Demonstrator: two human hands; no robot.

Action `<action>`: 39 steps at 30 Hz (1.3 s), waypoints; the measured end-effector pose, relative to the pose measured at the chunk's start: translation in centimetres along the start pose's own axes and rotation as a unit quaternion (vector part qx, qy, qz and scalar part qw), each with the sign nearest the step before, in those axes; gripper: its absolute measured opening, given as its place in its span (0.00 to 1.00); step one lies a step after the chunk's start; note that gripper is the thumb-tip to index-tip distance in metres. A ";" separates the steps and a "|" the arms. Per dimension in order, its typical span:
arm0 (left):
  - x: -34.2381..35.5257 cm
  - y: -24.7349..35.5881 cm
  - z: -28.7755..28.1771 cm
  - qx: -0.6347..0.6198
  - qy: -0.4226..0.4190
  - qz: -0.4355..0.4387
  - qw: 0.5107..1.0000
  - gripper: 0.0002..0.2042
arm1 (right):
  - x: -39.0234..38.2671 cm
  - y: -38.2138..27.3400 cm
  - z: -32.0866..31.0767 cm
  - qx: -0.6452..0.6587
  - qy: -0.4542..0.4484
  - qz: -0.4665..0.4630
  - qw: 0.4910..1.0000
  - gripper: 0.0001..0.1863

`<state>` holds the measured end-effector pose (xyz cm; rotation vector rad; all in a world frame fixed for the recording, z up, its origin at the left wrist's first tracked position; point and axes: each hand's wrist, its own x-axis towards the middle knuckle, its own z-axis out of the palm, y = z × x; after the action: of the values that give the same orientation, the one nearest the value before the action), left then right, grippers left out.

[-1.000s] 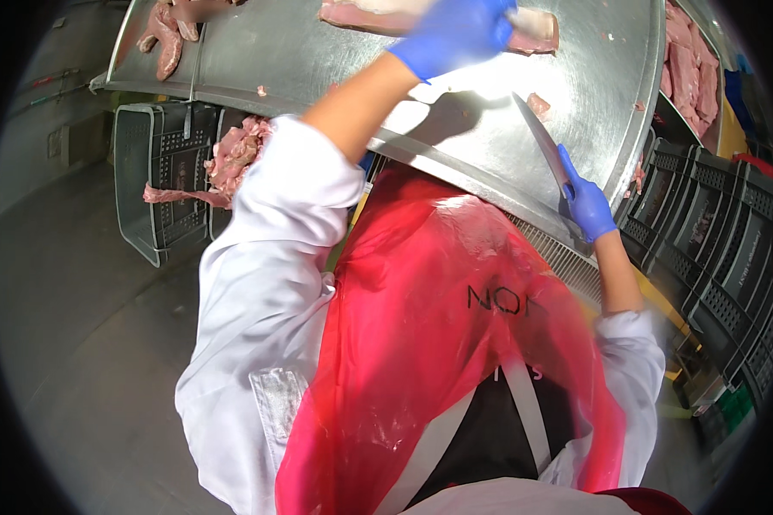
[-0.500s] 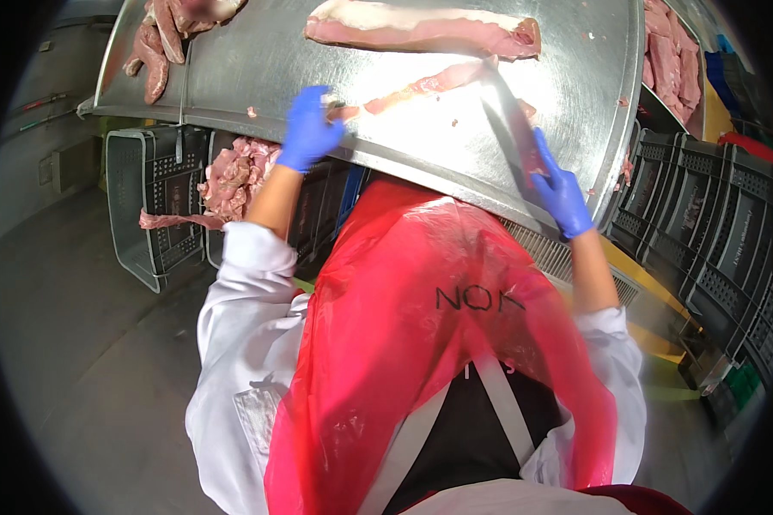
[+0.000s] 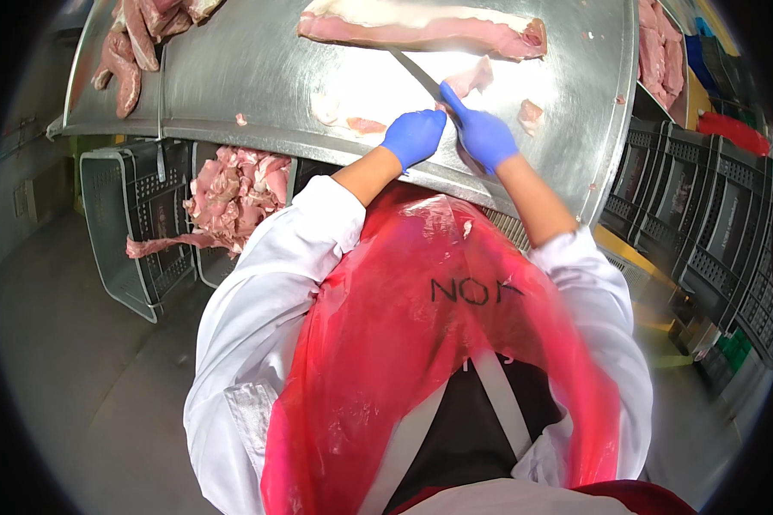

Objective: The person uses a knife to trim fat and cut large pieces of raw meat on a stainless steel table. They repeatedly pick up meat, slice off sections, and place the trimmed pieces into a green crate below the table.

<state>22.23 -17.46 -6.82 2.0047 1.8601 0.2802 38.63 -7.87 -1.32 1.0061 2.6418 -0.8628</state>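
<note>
Now bringing left hand [image 3: 416,136] in beside right hand [image 3: 489,142], after standing well apart — so putting knife [image 3: 415,74] close to meat strip [image 3: 471,78], just beyond the right hand at the worktop [image 3: 219,86]. Wrapping right fingers round the knife; curling left fingers tight — cannot tell round what, if anything.

Dark perforated crates [image 3: 720,227] stand in a row at the right, a red object [image 3: 734,133] near their far end, a green item [image 3: 735,348] near their closer end. Grey floor [image 3: 77,369] spreads at left.
</note>
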 end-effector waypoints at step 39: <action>9.6 4.6 -2.0 0.216 0.037 -0.044 0.975 0.13 | -34.2 14.0 2.2 0.513 0.357 0.335 0.705 0.44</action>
<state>26.59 -7.91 -4.26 2.1983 2.1991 -0.0859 73.50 -19.56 2.91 2.7787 1.6056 -2.0547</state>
